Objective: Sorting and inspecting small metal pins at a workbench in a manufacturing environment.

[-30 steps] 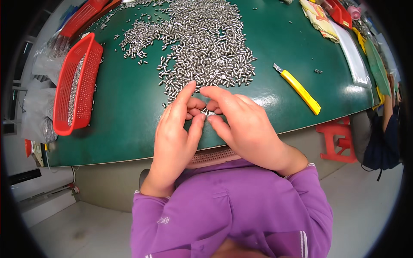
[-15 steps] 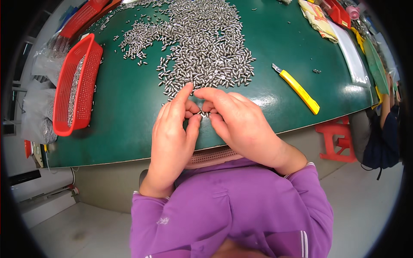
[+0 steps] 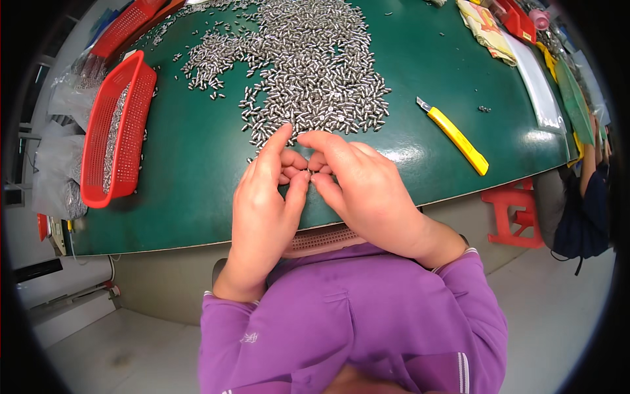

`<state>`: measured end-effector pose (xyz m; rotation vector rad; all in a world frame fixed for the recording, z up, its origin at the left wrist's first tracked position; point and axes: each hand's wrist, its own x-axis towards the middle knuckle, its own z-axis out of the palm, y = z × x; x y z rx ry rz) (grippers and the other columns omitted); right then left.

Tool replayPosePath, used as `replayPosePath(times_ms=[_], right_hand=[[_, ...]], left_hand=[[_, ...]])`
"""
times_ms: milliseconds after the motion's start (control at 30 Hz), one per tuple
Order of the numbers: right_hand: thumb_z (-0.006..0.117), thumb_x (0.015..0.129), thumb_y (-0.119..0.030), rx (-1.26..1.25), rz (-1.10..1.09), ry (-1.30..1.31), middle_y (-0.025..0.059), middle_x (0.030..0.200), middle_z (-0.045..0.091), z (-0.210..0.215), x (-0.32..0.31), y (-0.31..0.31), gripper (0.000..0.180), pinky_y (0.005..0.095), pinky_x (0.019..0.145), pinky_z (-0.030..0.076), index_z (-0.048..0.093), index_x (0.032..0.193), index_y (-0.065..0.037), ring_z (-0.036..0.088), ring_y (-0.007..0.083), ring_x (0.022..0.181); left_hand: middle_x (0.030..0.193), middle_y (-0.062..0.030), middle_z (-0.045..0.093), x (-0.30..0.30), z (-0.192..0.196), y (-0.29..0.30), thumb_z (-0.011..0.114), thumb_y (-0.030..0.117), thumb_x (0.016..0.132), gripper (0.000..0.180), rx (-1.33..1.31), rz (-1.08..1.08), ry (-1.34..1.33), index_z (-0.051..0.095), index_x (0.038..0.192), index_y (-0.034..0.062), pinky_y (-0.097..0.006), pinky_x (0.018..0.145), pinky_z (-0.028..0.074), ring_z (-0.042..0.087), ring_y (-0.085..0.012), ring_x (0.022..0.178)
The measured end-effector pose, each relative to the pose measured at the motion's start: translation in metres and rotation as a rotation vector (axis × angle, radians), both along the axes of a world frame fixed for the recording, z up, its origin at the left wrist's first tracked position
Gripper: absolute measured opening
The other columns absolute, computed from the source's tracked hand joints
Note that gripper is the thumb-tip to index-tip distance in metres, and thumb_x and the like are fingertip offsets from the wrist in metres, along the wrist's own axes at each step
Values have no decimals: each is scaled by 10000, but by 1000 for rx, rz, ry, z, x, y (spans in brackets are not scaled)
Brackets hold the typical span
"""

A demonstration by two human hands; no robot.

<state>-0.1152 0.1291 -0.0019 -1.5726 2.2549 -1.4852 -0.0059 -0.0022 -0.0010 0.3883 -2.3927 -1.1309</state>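
- Green surface [image 3: 197, 197], curved front edge, even overhead light with glare spots.
- Pale grey floor [image 3: 98, 348] below.
- Red plastic stool [image 3: 508, 210] at right, beside the surface.

Both hands, the left hand [image 3: 266, 203] and right hand [image 3: 367, 190], now sit closer to the pile of small metal pins [image 3: 315, 65], index fingertips reaching its near edge.

Metal pins [image 3: 308, 59] heaped mid-table [image 3: 190, 177], basket [image 3: 118, 128] left, knife [image 3: 453, 134] right
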Motion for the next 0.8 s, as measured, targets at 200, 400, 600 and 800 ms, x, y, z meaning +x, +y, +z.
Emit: replayPosePath(times_ms=[200,400,600,800], right_hand=[[704,835,9,-27,59,-4,113,985,658,-6,0,0,521,432,782,516,534,1325,-33,638,320,875],[708,825,12,-21,85,-30,92,1041,653,-3,0,2,562,419,796,511,536,1355,-64,634,296,880],[704,822,16,-22,109,-43,87,1077,653,-6,-1,2,567,419,796,514,539,1359,-65,629,284,886],[688,818,31,-41,116,-25,82,1110,660,-7,-2,2,539,431,790,518,555,1333,-53,624,302,879]], left_hand=[[933,-80,681,4,-1,-2,708,-91,837,603,-59,-6,-5,541,1412,-16,-368,818,547,650,-218,886],[929,-34,665,7,-6,-3,695,-108,825,592,7,-28,19,562,1390,6,-313,833,509,628,-154,897],[922,-57,671,8,-4,-4,702,-105,825,615,78,-40,16,548,1409,14,-353,840,537,648,-204,889],[934,-61,676,9,-7,-5,703,-94,836,623,27,-23,17,537,1426,18,-349,828,540,652,-203,891]])
